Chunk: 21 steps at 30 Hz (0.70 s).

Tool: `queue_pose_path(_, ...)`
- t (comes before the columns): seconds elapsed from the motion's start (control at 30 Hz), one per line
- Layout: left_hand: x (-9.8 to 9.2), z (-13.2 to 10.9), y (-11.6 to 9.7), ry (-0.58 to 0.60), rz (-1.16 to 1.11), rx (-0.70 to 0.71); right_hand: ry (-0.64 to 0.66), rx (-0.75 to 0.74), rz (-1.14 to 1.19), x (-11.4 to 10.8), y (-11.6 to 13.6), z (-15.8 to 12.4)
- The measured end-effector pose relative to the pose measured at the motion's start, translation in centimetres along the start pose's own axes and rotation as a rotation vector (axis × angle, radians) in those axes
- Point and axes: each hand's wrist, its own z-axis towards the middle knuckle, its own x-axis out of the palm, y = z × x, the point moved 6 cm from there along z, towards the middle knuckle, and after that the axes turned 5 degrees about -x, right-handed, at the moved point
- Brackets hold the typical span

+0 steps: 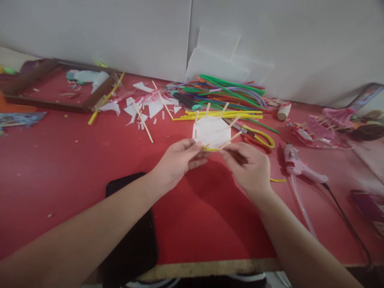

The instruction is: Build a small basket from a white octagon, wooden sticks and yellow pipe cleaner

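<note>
Between my hands is a white many-sided board point(212, 131), held tilted above the red table, with several short wooden sticks point(223, 110) standing up around its rim. A yellow pipe cleaner point(211, 149) runs along its near edge. My left hand point(181, 160) is closed on the board's near left corner, thumb on top and fingers beneath. At the near right corner, my right hand point(247, 166) pinches by the end of the yellow pipe cleaner, close to a stick. Its fingertips partly hide what they grip.
Scissors point(258, 136) lie just beyond my right hand, with a pink glue gun point(297, 164) and its cord further right. Pipe cleaners point(222, 94) are heaped behind the board. White scraps point(154, 109) and a brown frame point(45, 102) lie left. A black phone point(135, 240) sits under my left forearm.
</note>
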Motion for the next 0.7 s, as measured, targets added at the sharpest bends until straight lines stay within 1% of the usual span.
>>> queue_pose_path(0.13,-0.1,0.1,0.1,0.005,-0.021,-0.017,0.008,-0.106,-0.049,-0.1,0.5,0.1)
queue_pose_path(0.23,-0.1,0.3,0.2,0.014,-0.019,-0.042,-0.029,-0.117,-0.057,-0.2,0.6,0.1)
queue_pose_path(0.3,-0.2,0.4,0.3,-0.005,-0.033,-0.054,-0.055,-0.116,-0.076,-0.3,0.9,0.0)
queue_pose_path(0.37,-0.5,0.4,0.2,-0.049,-0.060,-0.053,-0.052,-0.134,-0.099,-0.1,1.4,-0.2)
queue_pose_path(0.47,-0.7,0.4,0.0,-0.100,-0.088,-0.032,0.009,-0.154,-0.051,0.9,2.4,-0.7)
queue_pose_path(0.57,-0.6,0.3,-0.1,-0.090,-0.082,-0.019,0.082,-0.142,0.031,2.3,3.1,-1.3)
queue_pose_path(0.63,-0.5,0.2,-0.2,-0.087,-0.081,-0.015,0.127,-0.141,0.036,3.1,3.5,-1.5)
queue_pose_path(0.7,-0.5,0.2,-0.2,-0.088,-0.081,-0.017,0.171,-0.151,0.019,3.3,4.1,-1.2)
